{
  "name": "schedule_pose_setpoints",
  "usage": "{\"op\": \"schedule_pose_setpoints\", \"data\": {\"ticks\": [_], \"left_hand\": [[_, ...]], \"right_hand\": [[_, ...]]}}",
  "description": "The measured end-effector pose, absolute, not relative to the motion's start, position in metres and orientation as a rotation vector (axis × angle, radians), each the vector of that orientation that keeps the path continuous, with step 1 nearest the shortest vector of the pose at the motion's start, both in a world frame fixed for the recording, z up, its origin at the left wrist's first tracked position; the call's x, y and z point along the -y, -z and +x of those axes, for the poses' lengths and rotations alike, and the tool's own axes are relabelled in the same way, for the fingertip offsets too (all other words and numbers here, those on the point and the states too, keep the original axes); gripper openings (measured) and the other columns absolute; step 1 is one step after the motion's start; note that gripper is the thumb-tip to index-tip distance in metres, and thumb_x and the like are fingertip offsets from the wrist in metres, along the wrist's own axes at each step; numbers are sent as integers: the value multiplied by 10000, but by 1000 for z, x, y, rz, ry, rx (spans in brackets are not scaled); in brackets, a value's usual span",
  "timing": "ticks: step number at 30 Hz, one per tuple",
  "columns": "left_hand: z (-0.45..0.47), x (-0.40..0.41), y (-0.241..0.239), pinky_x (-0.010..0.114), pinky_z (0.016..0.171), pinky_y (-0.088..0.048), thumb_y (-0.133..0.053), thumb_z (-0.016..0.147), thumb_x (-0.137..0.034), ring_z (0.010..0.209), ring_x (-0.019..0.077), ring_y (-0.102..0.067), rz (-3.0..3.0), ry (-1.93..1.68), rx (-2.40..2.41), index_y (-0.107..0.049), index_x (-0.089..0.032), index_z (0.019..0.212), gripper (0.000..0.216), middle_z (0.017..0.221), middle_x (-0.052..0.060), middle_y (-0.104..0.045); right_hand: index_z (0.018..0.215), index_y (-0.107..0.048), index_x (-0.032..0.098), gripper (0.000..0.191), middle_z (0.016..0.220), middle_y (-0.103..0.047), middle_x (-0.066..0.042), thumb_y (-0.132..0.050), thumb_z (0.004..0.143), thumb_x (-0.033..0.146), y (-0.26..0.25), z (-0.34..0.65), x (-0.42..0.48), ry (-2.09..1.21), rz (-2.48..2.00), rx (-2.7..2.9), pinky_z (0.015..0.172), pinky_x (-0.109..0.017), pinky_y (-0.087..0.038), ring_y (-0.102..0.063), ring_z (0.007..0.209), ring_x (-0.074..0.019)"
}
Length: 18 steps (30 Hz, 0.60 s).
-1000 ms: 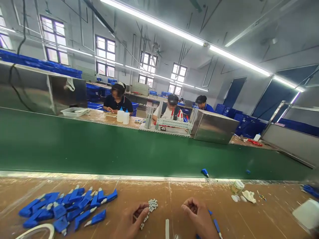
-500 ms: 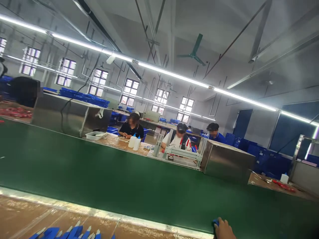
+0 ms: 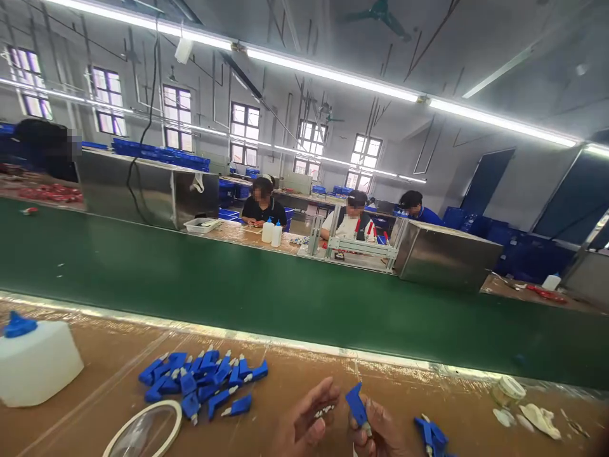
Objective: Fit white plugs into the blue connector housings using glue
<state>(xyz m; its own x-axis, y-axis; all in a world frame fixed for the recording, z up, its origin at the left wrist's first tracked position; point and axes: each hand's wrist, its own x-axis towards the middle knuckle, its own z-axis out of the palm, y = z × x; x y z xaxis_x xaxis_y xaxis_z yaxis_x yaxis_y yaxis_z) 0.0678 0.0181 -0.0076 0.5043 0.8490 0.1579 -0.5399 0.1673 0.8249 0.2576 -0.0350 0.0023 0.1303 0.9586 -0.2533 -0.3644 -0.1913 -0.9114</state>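
Head view, right hand (image 3: 383,426): clamped on a blue part (image 3: 356,405), long axis near to far, pale tip (image 3: 366,430) nearest.
Left hand (image 3: 304,417): fingers apart, just left of the blue part.
Blue pile (image 3: 189,383): farther left on the desk (image 3: 109,371).
Far edge (image 3: 228,332): desk surface lies between it and the hands; green belt (image 3: 238,279) beyond.

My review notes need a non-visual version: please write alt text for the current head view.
A person's right hand holds a pale-tipped blue part over a brown table, with the left hand open beside it. A pile of similar blue parts lies left of both hands. Beyond a green surface, several people are visible.
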Motion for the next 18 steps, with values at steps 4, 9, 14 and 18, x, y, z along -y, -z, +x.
{"op": "schedule_pose_setpoints", "data": {"ticks": [4, 9, 14, 18], "left_hand": [[67, -5, 2, 407, 971, -499, -821, 674, -564, 1090, 304, -675, 953, -893, -262, -691, -243, 1271, 690, 1234, 167, -718], [60, 4, 4, 307, 710, -529, -855, 657, -511, 707, 203, -688, 958, -831, -326, -768, -177, 1093, 556, 945, 133, -774], [51, 0, 3, 260, 720, -539, -900, 616, -450, 742, 193, -706, 725, -844, -449, -787, -145, 1004, 506, 801, 95, -764], [43, -11, -2, 143, 511, -465, -896, 649, -383, 625, 102, -644, 524, -813, -511, -776, -126, 999, 451, 754, 67, -737]], "right_hand": [[727, -735, 117, 505, 655, -680, -2, -937, 560, 548, 0, 213, 61, -1652, -920, 453, 457, -38, -460, -590, 507, -6], [738, -723, 118, 472, 632, -694, 11, -997, 496, 417, -9, 194, 76, -1723, -887, 276, 452, -53, -479, -630, 491, -29], [707, -659, 161, 515, 562, -606, 42, -843, 636, 637, 9, 203, 94, -1431, -1268, 655, 334, -136, -307, -465, 373, -42], [790, -750, 159, 539, 562, -515, 52, -819, 626, 668, 35, 219, 107, -1281, -1478, 1092, 496, -220, -329, -417, 513, -92]]}}
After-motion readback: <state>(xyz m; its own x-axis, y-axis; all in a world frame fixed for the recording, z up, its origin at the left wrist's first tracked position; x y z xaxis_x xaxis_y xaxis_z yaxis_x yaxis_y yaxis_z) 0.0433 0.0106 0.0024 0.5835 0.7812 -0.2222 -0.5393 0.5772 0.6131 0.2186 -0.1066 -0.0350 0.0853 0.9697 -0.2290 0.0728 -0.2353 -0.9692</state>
